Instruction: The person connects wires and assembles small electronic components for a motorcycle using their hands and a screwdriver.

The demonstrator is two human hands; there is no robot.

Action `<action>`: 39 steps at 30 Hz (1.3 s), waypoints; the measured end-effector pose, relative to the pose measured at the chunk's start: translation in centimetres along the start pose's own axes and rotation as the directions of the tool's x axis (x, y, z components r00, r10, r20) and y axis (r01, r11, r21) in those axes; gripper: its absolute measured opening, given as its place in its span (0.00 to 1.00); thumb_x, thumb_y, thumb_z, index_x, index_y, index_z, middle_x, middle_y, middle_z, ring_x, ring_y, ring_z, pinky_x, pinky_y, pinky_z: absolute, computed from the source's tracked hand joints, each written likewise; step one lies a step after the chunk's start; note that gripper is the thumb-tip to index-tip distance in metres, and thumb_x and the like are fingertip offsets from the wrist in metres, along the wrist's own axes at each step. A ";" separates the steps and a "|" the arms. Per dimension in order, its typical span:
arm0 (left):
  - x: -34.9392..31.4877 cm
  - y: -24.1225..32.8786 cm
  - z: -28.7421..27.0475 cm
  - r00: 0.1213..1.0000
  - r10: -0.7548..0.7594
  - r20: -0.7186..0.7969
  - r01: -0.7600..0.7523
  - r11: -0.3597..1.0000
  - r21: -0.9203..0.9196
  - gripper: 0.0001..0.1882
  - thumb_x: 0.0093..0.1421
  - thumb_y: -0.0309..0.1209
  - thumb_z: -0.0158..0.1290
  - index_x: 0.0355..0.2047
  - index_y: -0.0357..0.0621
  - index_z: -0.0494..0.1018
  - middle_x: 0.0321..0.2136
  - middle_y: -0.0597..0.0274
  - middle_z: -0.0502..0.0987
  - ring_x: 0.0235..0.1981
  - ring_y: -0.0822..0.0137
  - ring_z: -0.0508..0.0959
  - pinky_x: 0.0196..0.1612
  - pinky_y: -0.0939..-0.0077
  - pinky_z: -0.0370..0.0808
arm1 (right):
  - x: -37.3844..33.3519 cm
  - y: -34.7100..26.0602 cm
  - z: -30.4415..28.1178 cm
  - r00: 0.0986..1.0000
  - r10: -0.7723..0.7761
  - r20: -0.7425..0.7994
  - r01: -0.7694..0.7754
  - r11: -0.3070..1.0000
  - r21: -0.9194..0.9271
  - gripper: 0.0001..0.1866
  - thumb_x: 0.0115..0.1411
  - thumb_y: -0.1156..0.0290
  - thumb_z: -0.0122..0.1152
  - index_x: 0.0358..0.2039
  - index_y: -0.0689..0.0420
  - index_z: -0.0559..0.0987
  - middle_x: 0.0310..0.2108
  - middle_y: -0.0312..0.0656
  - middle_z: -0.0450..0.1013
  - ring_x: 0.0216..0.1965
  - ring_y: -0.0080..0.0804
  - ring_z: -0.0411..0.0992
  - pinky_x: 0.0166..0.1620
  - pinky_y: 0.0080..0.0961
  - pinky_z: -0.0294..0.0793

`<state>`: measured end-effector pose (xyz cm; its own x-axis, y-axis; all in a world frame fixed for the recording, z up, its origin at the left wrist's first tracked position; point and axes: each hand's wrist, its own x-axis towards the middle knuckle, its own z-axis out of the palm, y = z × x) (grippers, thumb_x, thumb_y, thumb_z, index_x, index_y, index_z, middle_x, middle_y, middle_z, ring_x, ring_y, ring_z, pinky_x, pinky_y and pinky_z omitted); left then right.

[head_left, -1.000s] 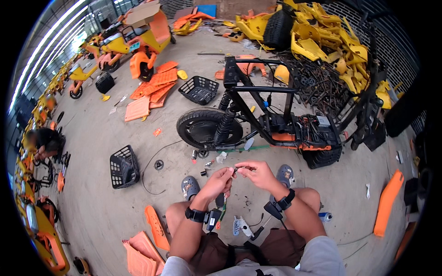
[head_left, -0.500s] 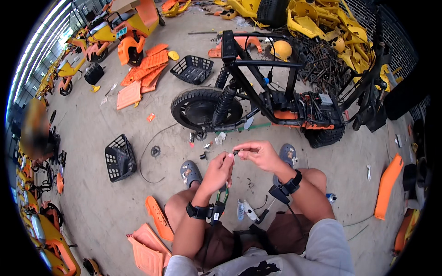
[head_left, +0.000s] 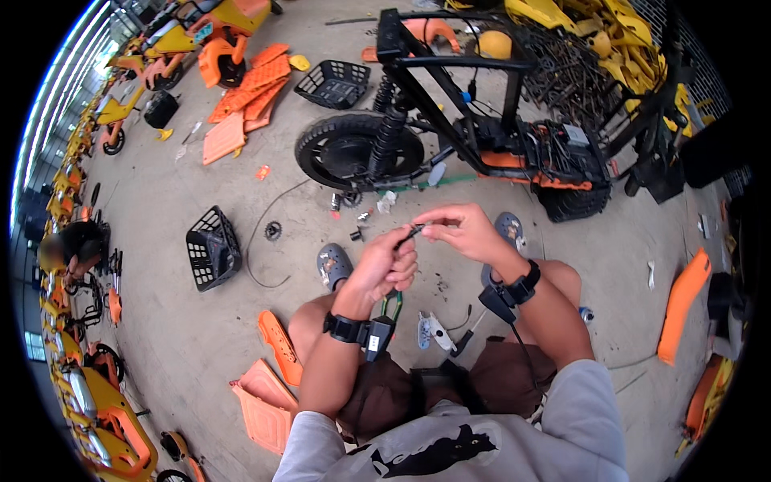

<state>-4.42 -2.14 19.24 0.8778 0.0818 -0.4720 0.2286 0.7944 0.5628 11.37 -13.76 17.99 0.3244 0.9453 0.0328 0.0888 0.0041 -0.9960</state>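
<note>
In front of my knees my hands meet at a small, dark, thin part (head_left: 410, 235), too small to name. My left hand (head_left: 384, 261) is closed, its thumb and forefinger on one end of the part and the other fingers curled. With fingertips together, my right hand (head_left: 459, 230) pinches the other end. Green-handled tool grips (head_left: 391, 305) show just below my left hand; whether that hand also holds them is hidden. Beyond my hands, a stripped black scooter frame (head_left: 450, 104) stands with its rear wheel (head_left: 341, 153) on the left.
On the floor lie a screwdriver (head_left: 468, 335), a white-and-grey part (head_left: 438, 331), a small gear (head_left: 273, 230) and a black cable (head_left: 250, 249). Black baskets (head_left: 213, 249), orange panels (head_left: 269, 402) and a yellow scrap pile (head_left: 618, 40) surround me. Another person (head_left: 80, 241) crouches at far left.
The small dark part shows more between my fingers, and my left hand has turned, its fingers more curled. Both hands appear slightly higher in the picture as the view has shifted.
</note>
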 end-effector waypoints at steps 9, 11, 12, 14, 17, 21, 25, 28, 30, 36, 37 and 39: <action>1.1 0.0 0.5 0.990 0.142 -0.002 -0.134 0.940 0.315 0.20 0.67 0.44 0.40 0.21 0.46 0.62 0.10 0.73 0.54 0.09 0.78 0.54 0.14 0.78 0.61 | -0.7 1.8 -0.3 0.999 0.043 -0.033 -0.035 0.979 0.203 0.11 0.60 0.73 0.58 0.42 0.64 0.77 0.30 0.34 0.74 0.29 0.18 0.69 0.35 0.16 0.70; 0.8 0.3 0.6 0.984 0.179 -0.007 -0.165 0.922 0.349 0.21 0.67 0.44 0.41 0.22 0.43 0.65 0.11 0.72 0.57 0.09 0.78 0.57 0.14 0.78 0.63 | -0.4 1.5 -0.5 0.999 0.036 -0.011 -0.034 0.989 0.146 0.11 0.61 0.72 0.57 0.42 0.64 0.76 0.30 0.34 0.74 0.30 0.18 0.69 0.36 0.17 0.70; 0.7 0.4 0.5 0.978 0.208 0.011 -0.193 0.883 0.428 0.21 0.67 0.43 0.41 0.23 0.41 0.67 0.11 0.72 0.59 0.10 0.78 0.58 0.14 0.77 0.64 | -0.5 1.7 -0.5 0.999 0.046 -0.006 -0.044 0.987 0.156 0.11 0.62 0.71 0.56 0.41 0.64 0.76 0.30 0.35 0.74 0.30 0.19 0.69 0.36 0.17 0.70; 1.1 0.1 0.0 0.966 0.258 0.033 -0.234 0.807 0.542 0.20 0.67 0.43 0.43 0.27 0.37 0.71 0.12 0.73 0.58 0.11 0.77 0.59 0.16 0.79 0.64 | -0.5 1.9 -0.5 0.998 0.052 0.024 -0.055 0.988 0.143 0.10 0.63 0.70 0.55 0.40 0.64 0.75 0.29 0.35 0.74 0.30 0.19 0.69 0.36 0.18 0.70; 1.7 -0.4 -0.4 0.940 0.327 0.095 -0.328 0.790 0.518 0.20 0.67 0.42 0.43 0.28 0.37 0.71 0.13 0.72 0.59 0.12 0.77 0.58 0.16 0.78 0.65 | -0.1 2.0 -0.2 0.999 0.027 0.027 -0.029 0.995 0.096 0.10 0.65 0.68 0.52 0.37 0.63 0.73 0.28 0.36 0.73 0.30 0.20 0.70 0.36 0.19 0.71; 0.8 -0.2 -0.7 0.913 0.403 0.066 -0.342 0.663 0.666 0.19 0.66 0.40 0.44 0.28 0.36 0.72 0.14 0.68 0.65 0.12 0.76 0.65 0.16 0.79 0.65 | -0.1 2.1 0.9 1.000 -0.006 0.001 0.006 0.990 0.144 0.10 0.66 0.67 0.48 0.36 0.62 0.71 0.27 0.37 0.73 0.29 0.21 0.70 0.35 0.20 0.72; 0.6 -0.4 -1.5 0.797 0.593 0.112 -0.419 0.410 0.810 0.17 0.65 0.38 0.45 0.28 0.36 0.72 0.13 0.67 0.66 0.11 0.75 0.67 0.15 0.78 0.65 | 0.4 2.0 1.5 1.000 0.017 -0.024 -0.015 0.995 0.095 0.09 0.65 0.69 0.51 0.39 0.62 0.73 0.28 0.38 0.74 0.28 0.20 0.70 0.34 0.18 0.72; 0.2 -0.4 -1.4 0.831 0.556 0.027 -0.369 0.513 0.775 0.18 0.66 0.40 0.43 0.28 0.37 0.72 0.12 0.68 0.64 0.11 0.75 0.67 0.15 0.78 0.65 | 0.6 1.8 1.8 0.999 0.005 -0.039 -0.003 0.999 0.050 0.09 0.62 0.73 0.56 0.42 0.62 0.75 0.29 0.37 0.74 0.29 0.20 0.71 0.34 0.17 0.72; 0.2 -0.5 -1.5 0.867 0.495 -0.064 -0.306 0.627 0.717 0.20 0.67 0.41 0.40 0.27 0.38 0.71 0.11 0.69 0.62 0.11 0.76 0.66 0.15 0.78 0.64 | 0.7 1.4 2.1 0.999 -0.001 -0.041 0.003 0.999 0.044 0.10 0.61 0.74 0.56 0.42 0.62 0.75 0.29 0.37 0.74 0.29 0.20 0.71 0.34 0.17 0.72; -0.2 0.1 -1.7 0.900 0.421 -0.109 -0.284 0.759 0.586 0.20 0.67 0.42 0.41 0.23 0.40 0.69 0.10 0.71 0.59 0.09 0.77 0.59 0.14 0.78 0.61 | 0.7 0.2 2.4 0.998 -0.026 -0.057 0.022 0.998 -0.066 0.11 0.58 0.76 0.59 0.42 0.61 0.78 0.32 0.37 0.75 0.33 0.20 0.72 0.38 0.18 0.72; -0.2 0.1 -1.9 0.904 0.416 -0.104 -0.278 0.754 0.596 0.20 0.67 0.42 0.41 0.23 0.40 0.69 0.10 0.71 0.59 0.09 0.77 0.59 0.14 0.78 0.61 | 0.6 0.2 2.4 0.998 -0.033 -0.048 0.027 0.990 -0.135 0.11 0.57 0.77 0.60 0.42 0.60 0.78 0.33 0.38 0.76 0.33 0.21 0.73 0.38 0.18 0.72; -0.2 0.3 -2.3 0.936 0.341 -0.085 -0.249 0.814 0.524 0.21 0.65 0.43 0.41 0.22 0.39 0.68 0.10 0.70 0.61 0.10 0.75 0.62 0.14 0.76 0.62 | 0.6 -0.2 2.4 0.995 -0.093 -0.037 0.087 0.986 -0.145 0.11 0.57 0.76 0.60 0.42 0.59 0.79 0.35 0.38 0.76 0.34 0.21 0.73 0.39 0.18 0.72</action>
<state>-5.46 -0.51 17.93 0.8637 0.3992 -0.3076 0.1882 0.3108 0.9316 9.33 -12.42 18.01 0.3491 0.9283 0.1282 0.2525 0.0386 -0.9668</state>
